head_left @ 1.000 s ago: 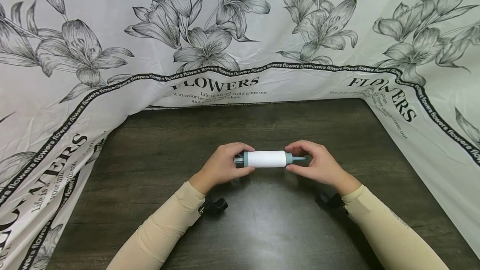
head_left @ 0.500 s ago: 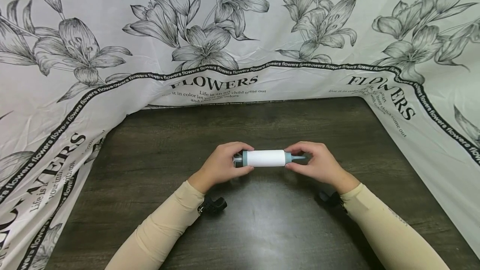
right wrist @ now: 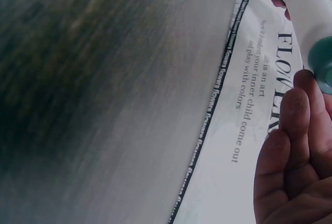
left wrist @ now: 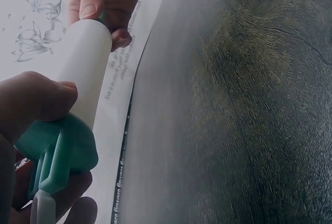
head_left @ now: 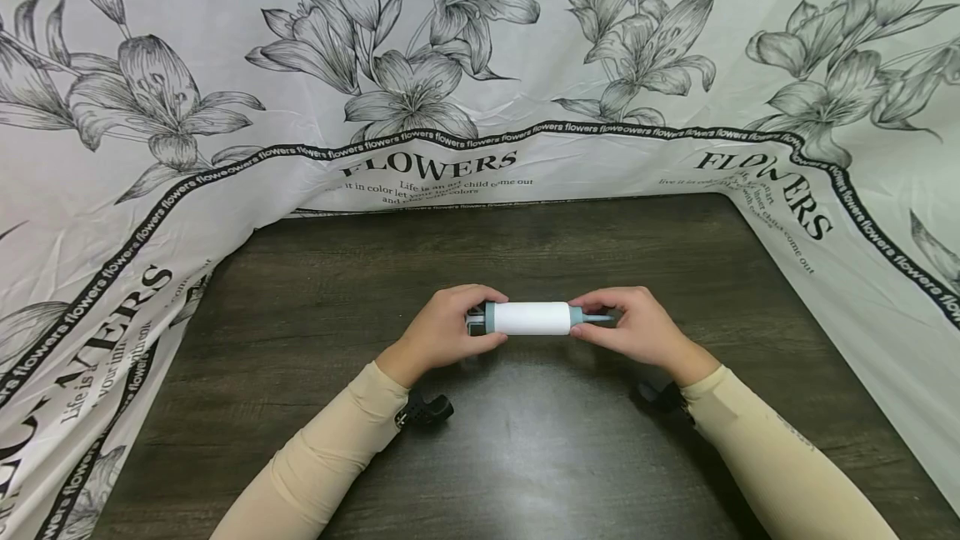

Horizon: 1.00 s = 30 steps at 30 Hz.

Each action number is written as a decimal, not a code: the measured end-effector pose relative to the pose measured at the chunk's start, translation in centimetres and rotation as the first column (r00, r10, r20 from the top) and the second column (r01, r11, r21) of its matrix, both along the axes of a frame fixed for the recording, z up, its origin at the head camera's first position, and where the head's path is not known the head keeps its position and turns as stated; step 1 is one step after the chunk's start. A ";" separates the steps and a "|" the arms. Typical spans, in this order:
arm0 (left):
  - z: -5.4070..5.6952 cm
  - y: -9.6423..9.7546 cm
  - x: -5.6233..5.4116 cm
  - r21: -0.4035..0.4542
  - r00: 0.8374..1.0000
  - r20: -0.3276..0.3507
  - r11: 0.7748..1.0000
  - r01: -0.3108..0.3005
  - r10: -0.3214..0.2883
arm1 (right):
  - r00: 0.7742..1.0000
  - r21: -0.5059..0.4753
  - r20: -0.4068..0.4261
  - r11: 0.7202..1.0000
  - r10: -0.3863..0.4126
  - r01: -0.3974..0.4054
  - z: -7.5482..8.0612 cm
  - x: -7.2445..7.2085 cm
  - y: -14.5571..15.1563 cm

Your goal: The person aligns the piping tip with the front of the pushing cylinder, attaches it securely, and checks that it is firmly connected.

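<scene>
A white tube point(head_left: 532, 317) with teal end caps lies crosswise between my two hands in the head view. My left hand point(head_left: 438, 332) holds its left end, thumb and fingers at the teal collar. In the left wrist view a green end piece point(left wrist: 65, 149) with bracket-like arms and a pale rod point(left wrist: 44, 206) shows below the left thumb. My right hand point(head_left: 637, 327) pinches the other end cap, and a thin tapered nozzle point(head_left: 597, 318) points into its palm. The right wrist view shows part of the tube point(right wrist: 311, 11) at the upper right.
A dark wood-grain table point(head_left: 525, 457) lies beneath. White cloth point(head_left: 525, 48) printed with lilies and lettering hangs along its back and both sides. Black straps with camera mounts point(head_left: 426, 411) sit at both wrists, over beige sleeves point(head_left: 322, 440).
Both hands keep their hold on the tube. It stays nearly in place, with only a slight shift of the right fingers and the view.
</scene>
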<state>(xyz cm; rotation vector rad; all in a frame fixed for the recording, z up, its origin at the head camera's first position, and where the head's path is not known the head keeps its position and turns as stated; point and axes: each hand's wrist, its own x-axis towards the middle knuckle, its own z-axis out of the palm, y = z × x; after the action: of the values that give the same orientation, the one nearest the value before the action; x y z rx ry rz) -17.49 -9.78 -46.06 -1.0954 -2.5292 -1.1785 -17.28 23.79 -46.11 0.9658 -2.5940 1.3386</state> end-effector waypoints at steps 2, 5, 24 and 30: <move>0.0 0.0 0.0 0.001 1.000 -0.003 1.000 0.002 -0.002 | 1.000 0.005 0.029 1.000 -0.006 0.006 0.1 0.0 0.0; 0.0 0.0 0.0 -0.007 1.000 0.001 1.000 0.000 0.000 | 0.996 0.012 0.087 1.000 -0.017 0.016 0.2 0.1 0.1; -0.1 0.1 0.0 -0.015 1.000 0.016 1.000 -0.018 0.018 | 0.996 0.009 0.090 1.000 0.006 -0.007 -0.2 -0.1 0.1; -0.1 -0.1 -0.2 -0.013 0.999 0.016 0.999 -0.034 0.034 | 0.966 0.001 -0.253 0.999 0.049 -0.051 -0.6 -0.3 -0.2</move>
<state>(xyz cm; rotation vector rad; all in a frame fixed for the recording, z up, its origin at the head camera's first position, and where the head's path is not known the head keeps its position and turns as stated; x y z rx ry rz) -17.65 -9.85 -46.12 -1.0454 -2.5603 -1.1700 -17.63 23.59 -46.68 1.1266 -2.3892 1.1459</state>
